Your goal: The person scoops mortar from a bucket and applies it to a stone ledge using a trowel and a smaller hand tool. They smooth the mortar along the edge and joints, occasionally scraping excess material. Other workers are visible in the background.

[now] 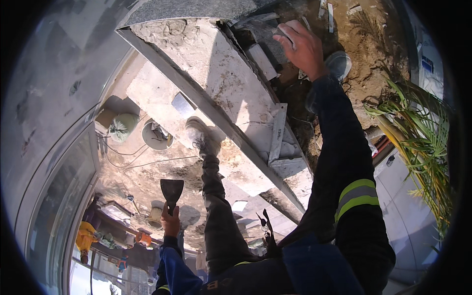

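Observation:
My left hand (170, 222), in a blue sleeve, is low in the view and grips the handle of a dark scraper (172, 189) whose wide blade points up. My right hand (303, 47), on a dark sleeve with a reflective band, reaches far up and closes its fingers over the edge of a grey stone piece (263, 30). That piece lies at the top end of a rough concrete ledge (221, 83). My left boot (202, 136) stands on the ledge's lower edge.
A round white bucket (157, 135) and a tied sack (122, 127) sit on the concrete floor at left, with cables trailing nearby. A metal channel (278, 132) lies on the ledge. Sandy soil and my other boot (339, 64) are beside it; palm fronds (423, 137) at right.

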Motion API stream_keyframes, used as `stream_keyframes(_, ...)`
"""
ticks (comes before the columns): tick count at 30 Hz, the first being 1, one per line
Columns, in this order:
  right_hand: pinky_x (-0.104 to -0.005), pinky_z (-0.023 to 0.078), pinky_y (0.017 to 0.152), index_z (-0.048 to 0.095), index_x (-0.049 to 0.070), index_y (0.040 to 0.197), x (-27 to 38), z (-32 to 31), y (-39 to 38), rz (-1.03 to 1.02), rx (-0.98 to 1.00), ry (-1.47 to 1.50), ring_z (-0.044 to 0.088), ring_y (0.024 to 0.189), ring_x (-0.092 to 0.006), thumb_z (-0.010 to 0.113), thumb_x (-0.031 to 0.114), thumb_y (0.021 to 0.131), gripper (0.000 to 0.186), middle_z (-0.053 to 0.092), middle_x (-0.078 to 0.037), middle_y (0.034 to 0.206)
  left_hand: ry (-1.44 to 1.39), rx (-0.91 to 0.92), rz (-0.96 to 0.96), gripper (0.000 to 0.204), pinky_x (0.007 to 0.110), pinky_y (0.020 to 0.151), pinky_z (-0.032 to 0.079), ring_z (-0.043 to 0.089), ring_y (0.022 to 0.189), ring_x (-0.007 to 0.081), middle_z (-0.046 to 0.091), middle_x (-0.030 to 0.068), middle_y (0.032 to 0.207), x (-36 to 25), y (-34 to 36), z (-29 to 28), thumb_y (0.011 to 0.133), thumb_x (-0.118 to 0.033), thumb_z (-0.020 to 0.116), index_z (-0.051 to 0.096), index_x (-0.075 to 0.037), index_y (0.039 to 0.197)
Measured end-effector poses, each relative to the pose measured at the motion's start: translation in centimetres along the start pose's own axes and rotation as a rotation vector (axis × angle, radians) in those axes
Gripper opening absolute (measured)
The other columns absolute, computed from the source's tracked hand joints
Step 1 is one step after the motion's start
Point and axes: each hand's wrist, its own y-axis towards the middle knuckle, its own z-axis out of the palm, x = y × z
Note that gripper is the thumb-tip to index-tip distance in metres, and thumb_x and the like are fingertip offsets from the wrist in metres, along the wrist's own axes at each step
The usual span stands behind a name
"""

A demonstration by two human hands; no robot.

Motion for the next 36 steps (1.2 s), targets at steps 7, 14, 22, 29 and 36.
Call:
stream_keyframes(7,-0.0430,0.055,0.079,0.069,0.008,0.120,-1.5,1.0,0.8,-0.007,0.074,-0.007,0.066,0.098,-0.0344,0.066,0.031,0.098,0.032,0.066,-0.007,0.113,0.012,0.029,-0.046,0.055,0.039,0.075,0.054,0.070,0.083,0.0250,0.073,0.0183,0.096,-0.2,-0.5,1.5,0.092,-0.023,0.074,0.056,0.004,0.137)
stream_keyframes(14,-0.0446,0.054,0.082,0.069,0.007,0.121,-2.1,3.0,-0.8,0.180,0.064,-0.036,0.066,0.100,-0.0356,0.066,0.034,0.098,0.036,0.067,-0.009,0.114,0.013,0.015,-0.023,0.053,0.040,0.071,0.052,0.067,0.076,0.0237,0.072,0.0173,0.090,-1.3,-0.7,1.0,0.093,-0.022,0.073,0.056,0.004,0.136)
stream_keyframes(22,-0.0449,0.053,0.078,0.070,0.002,0.110,-2.3,-3.7,-7.6,0.417,0.107,0.123,0.067,0.090,-0.0395,0.072,0.033,0.092,0.036,0.068,-0.016,0.099,-0.197,-0.022,-0.022,0.048,0.034,0.056,0.045,0.058,0.060,0.0147,0.066,0.0115,0.076,-8.0,-2.3,-0.2,0.096,-0.018,0.069,0.051,0.002,0.136)
stream_keyframes(29,-0.0250,0.040,0.053,0.064,0.003,0.095,19.7,-20.0,-4.4,0.757,0.394,0.756,0.051,0.059,-0.0061,0.064,0.024,0.100,0.022,0.056,0.002,0.068,-0.494,-0.247,0.409,0.037,0.037,0.057,0.045,0.059,0.062,0.0182,0.065,0.0122,0.074,-14.6,-9.1,-7.2,0.097,-0.017,0.066,0.053,0.004,0.125)
stream_keyframes(36,-0.0284,0.034,0.045,0.057,-0.006,0.125,41.4,-25.0,1.1,0.603,0.454,0.931,0.040,0.052,-0.0127,0.046,0.053,0.106,0.063,0.047,-0.003,0.069,-0.841,-0.284,0.829,0.043,0.046,0.076,0.051,0.065,0.079,0.0397,0.067,0.0257,0.084,-20.8,-23.5,-12.7,0.105,-0.037,0.054,0.067,0.004,0.108)
